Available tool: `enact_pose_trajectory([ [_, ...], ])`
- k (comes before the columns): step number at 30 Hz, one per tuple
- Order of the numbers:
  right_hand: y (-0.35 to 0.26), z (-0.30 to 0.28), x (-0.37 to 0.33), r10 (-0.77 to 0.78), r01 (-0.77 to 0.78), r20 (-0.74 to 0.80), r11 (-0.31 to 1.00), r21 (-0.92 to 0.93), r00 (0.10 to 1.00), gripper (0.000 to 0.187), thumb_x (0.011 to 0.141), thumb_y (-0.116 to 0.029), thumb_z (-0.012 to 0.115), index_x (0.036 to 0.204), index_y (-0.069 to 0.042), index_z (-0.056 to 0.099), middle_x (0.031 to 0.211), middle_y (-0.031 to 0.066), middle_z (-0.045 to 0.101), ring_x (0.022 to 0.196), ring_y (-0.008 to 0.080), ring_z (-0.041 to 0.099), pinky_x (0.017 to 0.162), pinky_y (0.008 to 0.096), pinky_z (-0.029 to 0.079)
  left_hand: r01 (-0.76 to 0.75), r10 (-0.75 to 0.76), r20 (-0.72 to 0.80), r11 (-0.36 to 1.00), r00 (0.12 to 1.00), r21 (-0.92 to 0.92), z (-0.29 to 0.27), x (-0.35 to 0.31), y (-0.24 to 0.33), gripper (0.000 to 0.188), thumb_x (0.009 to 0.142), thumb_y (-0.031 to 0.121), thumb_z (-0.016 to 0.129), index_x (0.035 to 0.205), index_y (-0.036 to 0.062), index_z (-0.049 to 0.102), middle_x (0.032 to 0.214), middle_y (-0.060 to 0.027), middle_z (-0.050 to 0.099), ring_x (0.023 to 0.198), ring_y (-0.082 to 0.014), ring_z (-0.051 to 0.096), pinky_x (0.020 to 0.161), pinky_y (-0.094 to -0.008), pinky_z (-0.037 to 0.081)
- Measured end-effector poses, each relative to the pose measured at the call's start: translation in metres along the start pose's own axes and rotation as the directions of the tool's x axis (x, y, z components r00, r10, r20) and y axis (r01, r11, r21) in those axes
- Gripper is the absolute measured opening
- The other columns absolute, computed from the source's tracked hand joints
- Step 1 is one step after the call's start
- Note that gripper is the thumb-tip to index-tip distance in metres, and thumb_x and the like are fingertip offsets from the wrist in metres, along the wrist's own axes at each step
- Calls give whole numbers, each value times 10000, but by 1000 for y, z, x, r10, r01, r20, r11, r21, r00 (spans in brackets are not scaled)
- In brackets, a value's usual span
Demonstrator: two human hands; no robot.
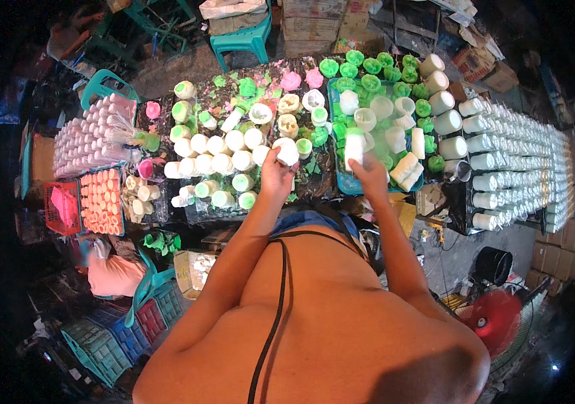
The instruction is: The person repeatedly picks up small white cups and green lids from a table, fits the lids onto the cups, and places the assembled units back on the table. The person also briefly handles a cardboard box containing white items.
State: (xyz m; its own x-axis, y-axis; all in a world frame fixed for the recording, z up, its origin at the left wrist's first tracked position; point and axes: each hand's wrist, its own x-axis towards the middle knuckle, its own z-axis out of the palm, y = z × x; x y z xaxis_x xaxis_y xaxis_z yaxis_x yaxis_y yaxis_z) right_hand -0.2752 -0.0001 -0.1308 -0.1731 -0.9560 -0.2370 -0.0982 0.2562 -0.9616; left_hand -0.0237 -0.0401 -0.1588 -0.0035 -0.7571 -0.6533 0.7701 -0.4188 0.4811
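My left hand [277, 176] is closed round a white candle [287, 152], its round end facing up, at the right end of a group of white candles [222, 163] on the table. My right hand [371, 178] grips a white candle with a green top [354, 149], held upright at the left part of a blue tray [351, 186]. In the tray are several pale cups [382, 106], white pieces [407, 171] and cloudy green liquid or wax. Motion slightly blurs the right fingers.
Green scalloped wax shapes [370, 83] line the tray's far and right sides. Rows of white candles [486, 161] stand at the right, more [92, 138] at the left. A red tray [102, 202] holds peach cylinders. A person in peach clothing [116, 275] sits lower left; a red fan [495, 320] stands lower right.
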Motion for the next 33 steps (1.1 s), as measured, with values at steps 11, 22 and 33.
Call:
enact_pose_trajectory([
  [11,149,55,9,166,-103,81,855,-508,983,466,846,-460,766,917,-3,712,808,128,701,732,265,671,681,396,518,41,-42,-20,999,999,-15,-30,-1,-2,302,977,260,581,1211,70,572,1175,-85,646,1072,-242,618,979,-428,514],
  [22,69,84,13,216,-99,6,472,-876,976,530,907,-530,652,1058,-22,654,987,209,723,931,416,709,837,501,543,125,-98,191,983,977,-134,-28,-23,17,449,910,311,518,1263,33,524,1246,-135,614,1144,-307,582,981,-456,456],
  [33,13,83,14,77,-354,531,823,443,844,379,921,-230,734,1219,-21,630,1067,-2,679,912,83,590,827,249,467,59,-123,388,983,914,174,-19,-17,10,368,946,125,541,1275,-37,569,1236,-152,660,1110,-238,648,969,-384,518],
])
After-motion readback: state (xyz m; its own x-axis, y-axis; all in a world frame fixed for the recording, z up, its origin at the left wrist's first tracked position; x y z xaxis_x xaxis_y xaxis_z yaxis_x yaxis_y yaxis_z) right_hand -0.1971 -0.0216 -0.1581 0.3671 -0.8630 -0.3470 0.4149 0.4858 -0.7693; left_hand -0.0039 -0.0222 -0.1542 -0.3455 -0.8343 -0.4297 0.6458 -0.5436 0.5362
